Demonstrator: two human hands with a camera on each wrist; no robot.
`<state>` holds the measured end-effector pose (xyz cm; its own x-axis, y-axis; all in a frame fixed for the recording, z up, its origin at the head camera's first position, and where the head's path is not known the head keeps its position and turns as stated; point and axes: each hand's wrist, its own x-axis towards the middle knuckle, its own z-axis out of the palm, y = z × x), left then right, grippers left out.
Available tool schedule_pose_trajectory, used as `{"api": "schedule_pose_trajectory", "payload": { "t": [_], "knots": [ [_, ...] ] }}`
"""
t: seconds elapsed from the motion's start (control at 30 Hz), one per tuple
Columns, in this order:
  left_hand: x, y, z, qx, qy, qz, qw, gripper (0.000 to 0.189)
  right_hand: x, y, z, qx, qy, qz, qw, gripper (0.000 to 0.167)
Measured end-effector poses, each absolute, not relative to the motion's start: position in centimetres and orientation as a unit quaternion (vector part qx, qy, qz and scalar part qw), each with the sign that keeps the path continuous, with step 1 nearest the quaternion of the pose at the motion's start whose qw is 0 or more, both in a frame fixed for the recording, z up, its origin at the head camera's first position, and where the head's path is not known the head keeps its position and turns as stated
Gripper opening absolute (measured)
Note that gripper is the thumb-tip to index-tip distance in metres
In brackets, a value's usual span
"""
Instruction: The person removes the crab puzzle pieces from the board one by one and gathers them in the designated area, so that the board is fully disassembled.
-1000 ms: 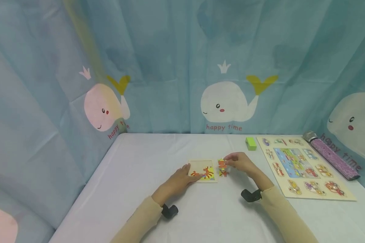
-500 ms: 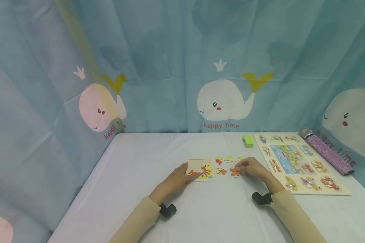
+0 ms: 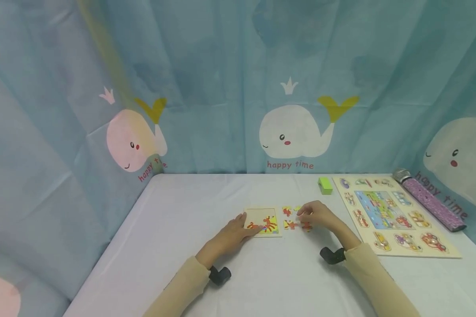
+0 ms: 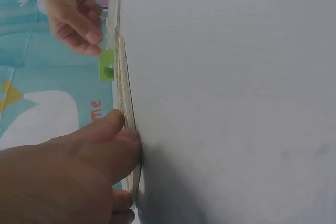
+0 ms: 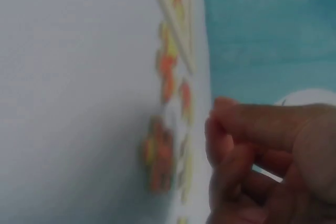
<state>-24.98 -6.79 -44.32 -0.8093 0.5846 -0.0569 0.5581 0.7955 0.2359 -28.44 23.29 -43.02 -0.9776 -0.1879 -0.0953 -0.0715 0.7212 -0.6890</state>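
My left hand (image 3: 234, 233) holds a small square wooden puzzle board (image 3: 262, 214) by its left side, the thumb lying over its lower part. Red and yellow giraffe-like picture pieces fill the board's lower part; bare wood shows above. In the left wrist view the board's thin edge (image 4: 129, 98) is seen side-on by the thumb and fingers. My right hand (image 3: 317, 214) hovers over loose jigsaw pieces right of the board, fingers bent, with nothing visible between the fingertips. One orange piece (image 5: 160, 156) lies below it; a red-yellow piece (image 3: 289, 224) and another piece (image 3: 287, 211) lie nearer the board.
A green block (image 3: 325, 186) stands toward the back. Right of it lies a large wooden vehicle puzzle (image 3: 365, 240), with a glittery purple microphone (image 3: 436, 202) along its far side. A blue curtain with whales (image 3: 222, 132) hangs behind the white table (image 3: 198, 193).
My right hand spreads the stacked pieces into separate ones, lets go of the orange piece, then shifts slightly left and up. The left hand stays on the board.
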Motion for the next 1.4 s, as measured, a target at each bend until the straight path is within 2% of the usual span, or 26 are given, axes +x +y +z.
{"api": "schedule_pose_trajectory", "payload": {
  "t": [0.2,0.47,0.6,0.87,1.27,1.4],
  "knots": [
    [-25.1,-7.2,-44.2,0.284,0.946,0.155,0.035,0.052,-29.3,19.0,-42.4,-0.113,0.921,-0.357,0.104,0.011],
    [-25.6,-7.7,-45.1,0.237,0.938,0.251,0.012,0.062,-29.5,15.6,-43.0,-0.104,0.932,-0.327,0.118,0.022],
    [-25.7,-7.7,-45.4,0.245,0.931,0.27,0.018,0.061,-29.4,15.2,-43.1,-0.107,0.936,-0.312,0.121,0.027],
    [-25.8,-7.7,-45.5,0.245,0.932,0.268,0.015,0.06,-29.3,14.8,-42.9,-0.108,0.939,-0.304,0.117,0.026],
    [-25.9,-7.7,-45.4,0.245,0.933,0.262,0.02,0.061,-29.5,15.2,-43.4,-0.13,0.941,-0.304,0.076,0.03],
    [-25.8,-7.6,-45.5,0.242,0.934,0.262,0.019,0.06,-29.4,15.3,-43.6,-0.11,0.937,-0.324,0.071,0.025]
  ]
}}
